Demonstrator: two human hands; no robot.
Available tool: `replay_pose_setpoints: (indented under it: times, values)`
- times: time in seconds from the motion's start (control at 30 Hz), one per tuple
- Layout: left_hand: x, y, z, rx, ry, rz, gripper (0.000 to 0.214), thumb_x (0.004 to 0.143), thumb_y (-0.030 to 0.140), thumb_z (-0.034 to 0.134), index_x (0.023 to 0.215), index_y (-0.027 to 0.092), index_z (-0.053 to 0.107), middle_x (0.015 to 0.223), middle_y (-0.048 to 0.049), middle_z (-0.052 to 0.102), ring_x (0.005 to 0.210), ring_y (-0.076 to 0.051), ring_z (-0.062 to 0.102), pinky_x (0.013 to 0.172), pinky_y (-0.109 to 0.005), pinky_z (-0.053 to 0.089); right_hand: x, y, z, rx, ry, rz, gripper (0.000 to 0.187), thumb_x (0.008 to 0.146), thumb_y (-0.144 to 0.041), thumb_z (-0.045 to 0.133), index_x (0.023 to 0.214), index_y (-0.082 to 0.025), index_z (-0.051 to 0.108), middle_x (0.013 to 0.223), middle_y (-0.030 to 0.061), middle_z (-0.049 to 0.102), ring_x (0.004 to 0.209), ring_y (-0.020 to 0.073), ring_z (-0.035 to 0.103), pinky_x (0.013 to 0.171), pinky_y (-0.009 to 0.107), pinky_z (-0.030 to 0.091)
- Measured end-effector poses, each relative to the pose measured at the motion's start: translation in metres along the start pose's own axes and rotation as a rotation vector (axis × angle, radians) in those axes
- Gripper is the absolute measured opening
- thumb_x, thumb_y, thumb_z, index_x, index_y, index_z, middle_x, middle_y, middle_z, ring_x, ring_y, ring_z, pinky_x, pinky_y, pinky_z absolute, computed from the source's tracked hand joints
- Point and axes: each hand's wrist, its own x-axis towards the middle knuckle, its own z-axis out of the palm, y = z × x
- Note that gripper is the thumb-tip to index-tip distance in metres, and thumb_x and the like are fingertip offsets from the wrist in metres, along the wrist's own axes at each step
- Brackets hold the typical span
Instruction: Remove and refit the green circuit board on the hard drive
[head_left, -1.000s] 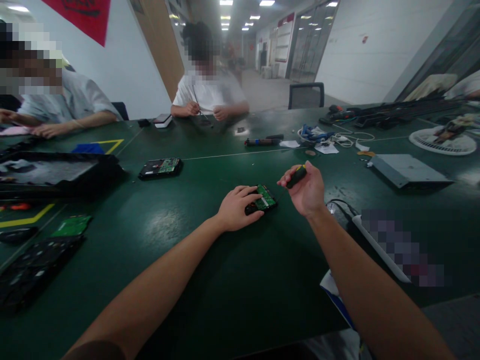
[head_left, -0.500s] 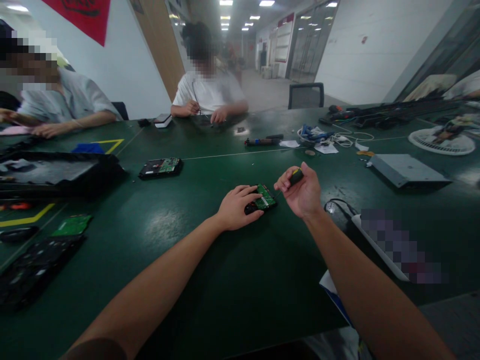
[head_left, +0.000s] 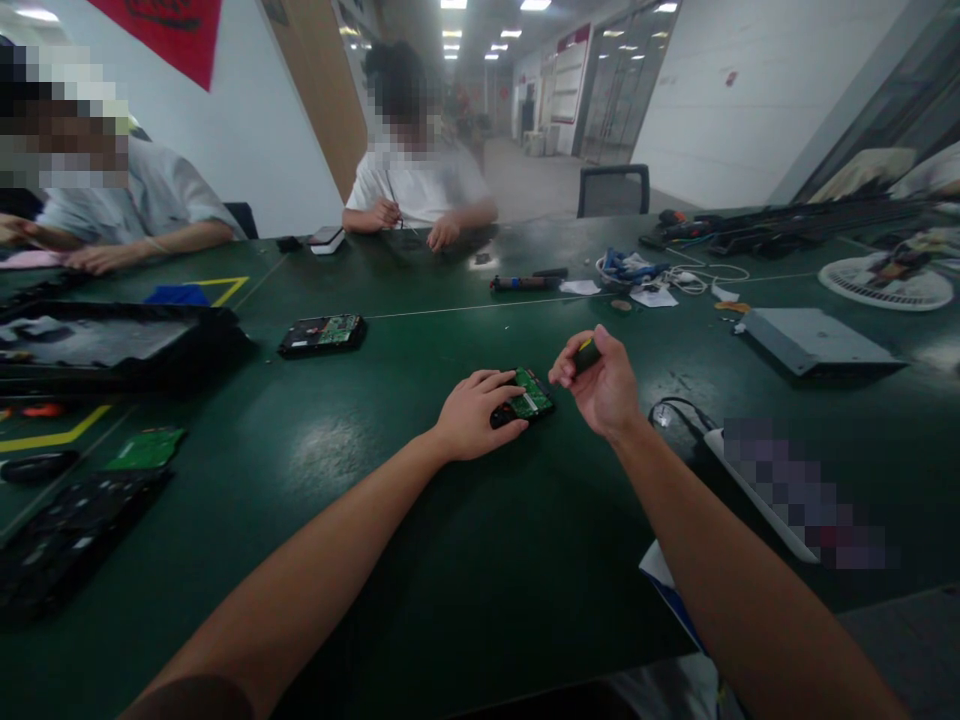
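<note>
A small black hard drive with a green circuit board (head_left: 529,397) lies on the dark green table (head_left: 450,560) in front of me. My left hand (head_left: 472,413) rests on its left part, fingers curled over it, pressing it down. Just right of the drive, my right hand (head_left: 600,385) is closed round a screwdriver with a black and yellow handle (head_left: 586,355). The screwdriver's tip is hidden behind my fingers, close to the drive's right edge.
Another hard drive (head_left: 322,334) lies further left, near a black tray (head_left: 112,345) and loose boards (head_left: 142,450). A grey metal case (head_left: 814,342), cables (head_left: 660,272) and a white fan grille (head_left: 885,283) sit to the right. Two people work across the table.
My right hand has lowered and moved slightly left with the screwdriver, closer to the drive. My left hand has stayed on the drive.
</note>
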Motion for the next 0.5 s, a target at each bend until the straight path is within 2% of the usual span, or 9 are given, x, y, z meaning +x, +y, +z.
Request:
replay_pose_setpoints:
  times: [0.2, 0.5]
  values:
    - [0.0000, 0.0010, -0.0013, 0.006, 0.002, 0.003, 0.057, 0.092, 0.056, 0.068, 0.142, 0.029, 0.063, 0.157, -0.0057, 0.055, 0.143, -0.035, 0.048, 0.116, -0.057, 0.044, -0.0013, 0.0030, 0.0002, -0.054, -0.059, -0.030, 0.043, 0.097, -0.062, 0.059, 0.078, -0.025, 0.068, 0.062, -0.0027, 0.052, 0.055, 0.0134, 0.049, 0.064, 0.033, 0.049]
    - [0.0006, 0.0003, 0.0003, -0.003, 0.006, 0.004, 0.057, 0.091, 0.055, 0.068, 0.142, 0.030, 0.063, 0.157, -0.0052, 0.055, 0.143, -0.035, 0.048, 0.116, -0.058, 0.043, -0.0051, 0.0015, 0.0028, -0.142, -0.112, -0.007, 0.042, 0.098, -0.061, 0.060, 0.083, -0.025, 0.074, 0.068, -0.0008, 0.057, 0.059, 0.0135, 0.052, 0.065, 0.032, 0.051]
